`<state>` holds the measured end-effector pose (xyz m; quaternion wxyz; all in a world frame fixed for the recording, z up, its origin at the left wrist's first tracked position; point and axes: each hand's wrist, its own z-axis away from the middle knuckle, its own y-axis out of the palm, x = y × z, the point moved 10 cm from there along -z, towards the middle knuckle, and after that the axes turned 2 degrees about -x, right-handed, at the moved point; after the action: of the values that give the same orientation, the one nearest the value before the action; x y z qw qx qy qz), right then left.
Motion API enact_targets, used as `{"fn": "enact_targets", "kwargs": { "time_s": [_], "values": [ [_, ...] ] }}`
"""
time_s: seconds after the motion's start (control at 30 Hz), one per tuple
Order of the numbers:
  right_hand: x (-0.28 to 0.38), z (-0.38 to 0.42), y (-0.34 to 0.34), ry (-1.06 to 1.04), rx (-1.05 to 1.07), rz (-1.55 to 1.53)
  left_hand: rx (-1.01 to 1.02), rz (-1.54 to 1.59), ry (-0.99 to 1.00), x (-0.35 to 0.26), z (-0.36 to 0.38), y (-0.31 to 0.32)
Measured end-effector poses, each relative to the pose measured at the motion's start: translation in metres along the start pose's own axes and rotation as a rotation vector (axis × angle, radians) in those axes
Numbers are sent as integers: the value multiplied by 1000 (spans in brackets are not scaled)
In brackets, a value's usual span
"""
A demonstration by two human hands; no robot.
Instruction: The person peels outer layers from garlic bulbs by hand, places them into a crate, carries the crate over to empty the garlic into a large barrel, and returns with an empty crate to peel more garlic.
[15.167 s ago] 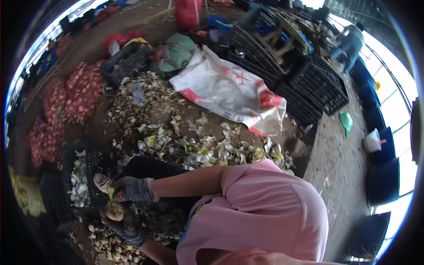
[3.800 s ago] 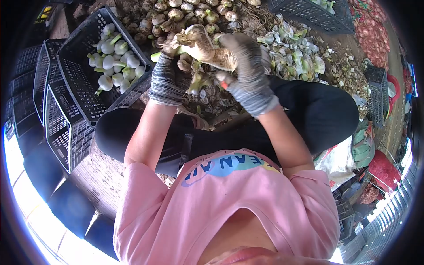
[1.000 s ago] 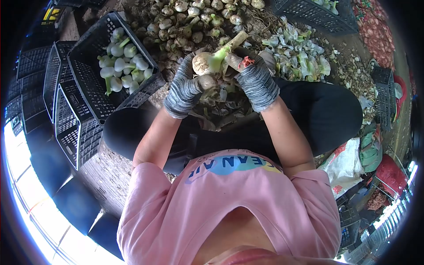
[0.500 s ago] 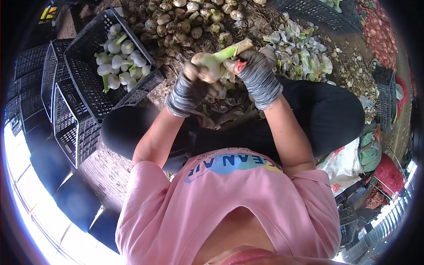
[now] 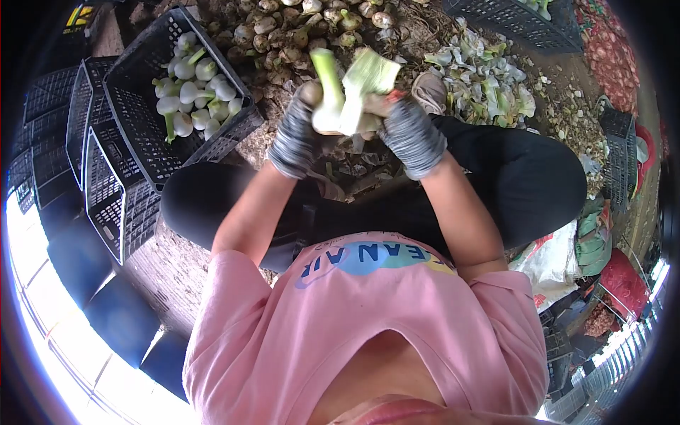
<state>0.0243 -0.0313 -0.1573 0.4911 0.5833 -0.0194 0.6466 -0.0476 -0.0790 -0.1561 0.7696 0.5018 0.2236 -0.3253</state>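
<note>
A white onion with a green stalk is gripped by my left hand, fingers closed around the bulb's side. My right hand pinches a pale green outer layer, which spreads away from the stalk on the right. Both hands wear striped grey gloves, with a bit of red at the right thumb. The two hands are close together above my crossed legs, and some fingertips are blurred or hidden behind the onion.
At the left, a black crate holds several peeled onions. Unpeeled onions lie heaped ahead. Stripped skins are piled to the right, by my shoe. Another crate and a red mesh sack stand farther right.
The outer layer has been pulled open and away from the onion's stalk. The onion has turned so its stalk points up and away; my right hand has shifted slightly down.
</note>
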Motion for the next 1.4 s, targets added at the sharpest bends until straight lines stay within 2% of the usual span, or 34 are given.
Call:
{"fn": "enact_targets", "kwargs": {
  "time_s": [0.03,0.07,0.13,0.17,0.2,0.23,0.27,0.3,0.33,0.4,0.43,0.53,0.57,0.6,0.67,0.73,0.8,0.87,0.93,0.97,1.0,1.03,1.1,1.13,1.17,1.23,1.27,1.3,1.4],
  "values": [
    [9,10,29,171,228,-403,48,77,-89,0,3,-1],
    [8,6,20,102,150,-313,-9,94,-81,3,3,-8],
    [10,-4,0,-47,-4,-126,46,43,38,-14,3,-6],
    [13,-1,8,35,-24,-228,-77,2,56,-18,1,-10],
    [14,-2,7,27,-17,-123,-203,-36,71,-20,2,-15],
    [11,-1,4,26,-12,-22,-190,-257,247,-32,9,-11],
    [10,0,5,28,-5,78,-188,-330,229,-29,9,-16],
    [12,3,23,85,146,-434,-125,-175,164,-23,8,-20],
    [8,9,9,128,-72,-650,-58,-21,101,-19,8,-20],
    [23,3,14,156,154,-546,-19,-101,195,-40,12,-6],
    [26,8,15,148,180,-539,115,-208,162,-40,10,-1],
    [27,10,21,71,224,-739,57,-315,184,-34,3,-25],
    [25,10,22,50,200,-686,27,-151,185,-35,4,-12],
    [23,9,23,31,175,-632,-73,-52,71,-31,4,-20],
    [21,6,17,-13,47,-279,-125,-9,-68,-15,3,-41],
    [36,1,-8,-172,-30,-112,-120,-23,98,-27,-2,-42],
    [60,5,-23,-206,-246,-581,-51,-27,228,-43,3,-34],
    [123,21,-50,-556,-415,467,100,11,250,-51,6,-28],
    [137,20,-47,-530,-125,-637,30,118,338,-68,13,-19],
    [133,25,-52,-496,-179,-626,-6,173,383,-74,17,-17],
    [129,29,-59,-462,-231,-616,-151,172,413,-73,18,-36],
    [118,25,-56,-342,-258,-227,-167,194,423,-75,17,-42],
    [99,19,-13,-258,7,507,-168,158,462,-79,15,-51],
    [83,31,0,-148,81,813,-150,102,494,-83,12,-54],
    [50,25,2,-31,176,766,-151,109,477,-82,12,-54],
    [18,15,6,-6,199,730,-176,184,398,-77,13,-51],
    [21,13,11,-97,127,740,-200,253,335,-70,13,-49],
    [28,11,14,-188,52,747,-227,189,312,-66,8,-48],
    [28,2,24,-231,65,932,-81,68,217,-43,0,-38]
  ]
}}
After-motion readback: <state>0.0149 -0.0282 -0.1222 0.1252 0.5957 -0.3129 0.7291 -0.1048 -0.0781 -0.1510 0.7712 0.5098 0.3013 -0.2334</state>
